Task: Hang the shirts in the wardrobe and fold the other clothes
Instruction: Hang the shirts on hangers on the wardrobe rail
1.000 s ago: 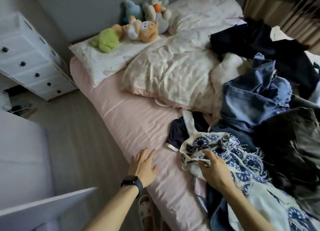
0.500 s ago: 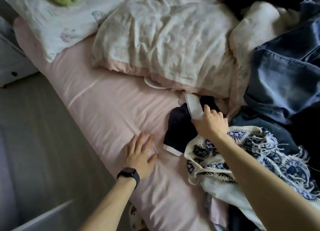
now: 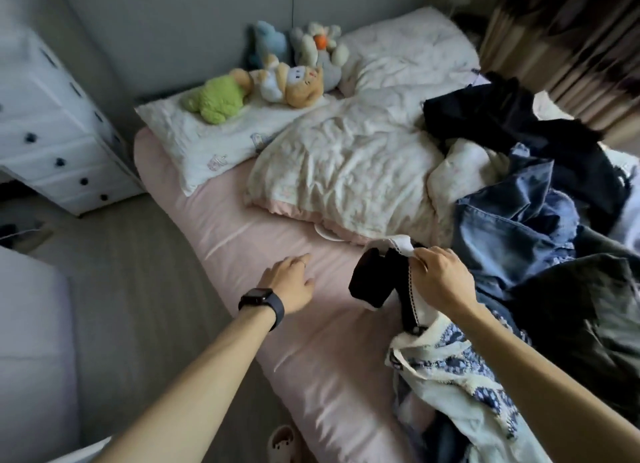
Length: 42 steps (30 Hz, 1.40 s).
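left hand [image 3: 289,284] open, palm down; right hand [image 3: 440,279] raised, fingers curled on a dark garment [image 3: 367,282]

A pink bed sheet [image 3: 263,240] fills the centre, its cloth smooth, with a faint sheen along the creases. At twelve o'clock a cream quilt [image 3: 346,171] is shown in matt, heavily crumpled cloth. At eleven o'clock a green plush toy [image 3: 214,98] is covered in shaggy pile. At three o'clock jeans [image 3: 502,227] are seen in thick, faded denim. Just right of centre a dark top [image 3: 370,279] of soft matt cloth is edged with white lace. At five o'clock a patterned cloth [image 3: 450,369] is finished with a fringe. At ten o'clock a chest of drawers [image 3: 52,133] is painted smooth white.
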### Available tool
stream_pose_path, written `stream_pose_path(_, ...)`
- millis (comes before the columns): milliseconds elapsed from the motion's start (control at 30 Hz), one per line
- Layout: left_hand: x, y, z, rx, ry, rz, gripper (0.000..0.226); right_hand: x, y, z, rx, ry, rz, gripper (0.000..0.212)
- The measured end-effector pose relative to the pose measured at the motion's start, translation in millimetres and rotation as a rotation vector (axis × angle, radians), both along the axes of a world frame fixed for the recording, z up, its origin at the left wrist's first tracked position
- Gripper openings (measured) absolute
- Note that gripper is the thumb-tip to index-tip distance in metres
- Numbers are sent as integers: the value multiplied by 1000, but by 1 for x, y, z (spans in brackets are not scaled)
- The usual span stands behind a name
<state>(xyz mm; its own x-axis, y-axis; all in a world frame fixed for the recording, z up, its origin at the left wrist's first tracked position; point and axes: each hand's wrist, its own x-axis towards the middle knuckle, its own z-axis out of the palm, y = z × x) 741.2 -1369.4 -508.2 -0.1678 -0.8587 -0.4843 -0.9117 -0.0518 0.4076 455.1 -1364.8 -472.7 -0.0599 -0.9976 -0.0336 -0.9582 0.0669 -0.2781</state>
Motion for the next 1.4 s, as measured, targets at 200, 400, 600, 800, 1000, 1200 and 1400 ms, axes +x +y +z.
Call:
stream_pose_path(200, 0, 9, 142, -188, 228, 62, 71, 19, 29, 131, -277, -177, 190, 6)
stream_pose_path(400, -6, 36, 294, -370, 484, -52, 67, 55, 44, 270, -355, -429, 453, 6)
stream_pose_path(600, 19, 71, 388, -584, 481, 166, 23, 74, 42, 344, -415, -418, 529, 15)
stream_pose_path(800, 54, 138, 404, -623, 294, 246, 30, 127, 62, 367, -328, -282, 485, 32)
stream_pose_path(1000, 70, 229, 380, -253, 515, 413, 31, 183, 92, 357, 165, -758, 663, 28)
stream_pose_path(1200, 113, 299, 357, -378, 399, 785, 17, 219, 130, 337, 158, -443, 923, 19)
stream_pose_path(1400, 133, 365, 331, -394, 167, 842, 77, 244, 182, 344, 233, -484, 1224, 21)
